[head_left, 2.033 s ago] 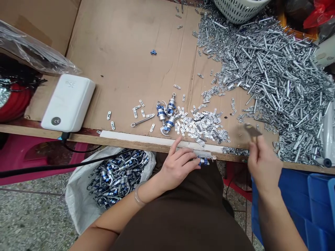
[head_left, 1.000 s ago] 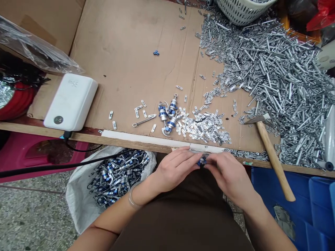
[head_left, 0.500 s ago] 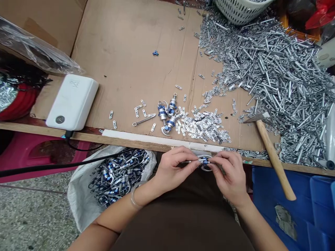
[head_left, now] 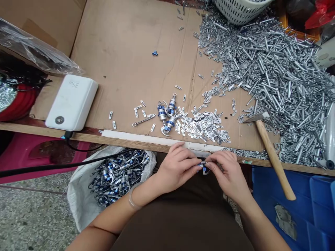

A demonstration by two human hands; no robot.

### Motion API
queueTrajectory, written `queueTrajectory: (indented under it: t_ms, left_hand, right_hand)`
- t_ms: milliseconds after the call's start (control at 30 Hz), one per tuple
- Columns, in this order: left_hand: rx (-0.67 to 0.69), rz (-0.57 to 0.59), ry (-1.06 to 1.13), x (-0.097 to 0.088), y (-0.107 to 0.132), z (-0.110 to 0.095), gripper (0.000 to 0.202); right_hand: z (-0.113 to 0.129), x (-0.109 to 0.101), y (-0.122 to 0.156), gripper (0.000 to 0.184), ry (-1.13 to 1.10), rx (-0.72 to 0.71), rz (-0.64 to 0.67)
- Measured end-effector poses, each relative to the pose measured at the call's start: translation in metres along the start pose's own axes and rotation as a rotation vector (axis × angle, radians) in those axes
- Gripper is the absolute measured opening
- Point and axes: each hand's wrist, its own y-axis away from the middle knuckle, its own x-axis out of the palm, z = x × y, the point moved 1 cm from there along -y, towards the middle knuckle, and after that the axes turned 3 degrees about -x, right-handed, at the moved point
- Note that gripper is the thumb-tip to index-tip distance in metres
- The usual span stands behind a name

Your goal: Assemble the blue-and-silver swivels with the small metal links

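Note:
My left hand (head_left: 178, 168) and my right hand (head_left: 227, 172) meet just below the bench edge, and both pinch a small blue-and-silver metal assembly (head_left: 202, 167). Its curved silver hook hangs below my fingers. Fingers hide most of it. A small hammer (head_left: 272, 157) with a wooden handle lies to the right of my right hand, its steel head on the cardboard. Beyond my fingertips are loose perforated silver strips (head_left: 201, 125) and several finished blue-and-silver assemblies (head_left: 167, 118). A white sack (head_left: 78, 198) of similar assemblies stands below my left forearm.
A large heap of silver pins and strips (head_left: 277, 76) covers the right of the cardboard-topped bench (head_left: 131, 62). A white plastic basket (head_left: 238, 8) stands behind it. A white box (head_left: 72, 103) sits at the left, with a black cable running below. Blue crates (head_left: 288, 198) stand low at the right.
My right hand has let go of the hammer, now lying at the bench edge, and joined my left on the small assembly. The hook now hangs lower, and the view has shifted slightly.

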Motion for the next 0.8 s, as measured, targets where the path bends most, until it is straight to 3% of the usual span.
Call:
queueTrajectory:
  t_ms: [100, 167, 367, 467, 567, 800]
  left_hand:
    - [0.159, 0.017, -0.262, 0.006, 0.004, 0.005, 0.027]
    - [0.195, -0.007, -0.388, 0.011, 0.007, 0.007, 0.023]
    - [0.078, -0.036, -0.468, 0.018, 0.009, 0.004, 0.018]
    - [-0.016, -0.027, -0.426, 0.018, 0.008, 0.0, 0.018]
    - [-0.047, -0.058, -0.35, 0.017, 0.008, -0.001, 0.016]
    - [-0.033, -0.137, -0.202, 0.018, 0.009, 0.003, 0.008]
  right_hand:
    - [-0.003, 0.004, -0.003, 0.008, -0.049, 0.156, 0.045]
    - [-0.005, 0.006, -0.005, 0.008, -0.007, 0.207, 0.026]
    - [-0.009, 0.002, -0.014, 0.014, 0.148, 0.264, -0.016]
    - [-0.01, -0.007, -0.021, 0.014, 0.131, 0.212, -0.017]
    - [-0.007, -0.01, -0.032, 0.007, 0.156, 0.117, -0.099]
    - [-0.003, 0.009, -0.062, 0.007, 0.345, -0.151, -0.156]
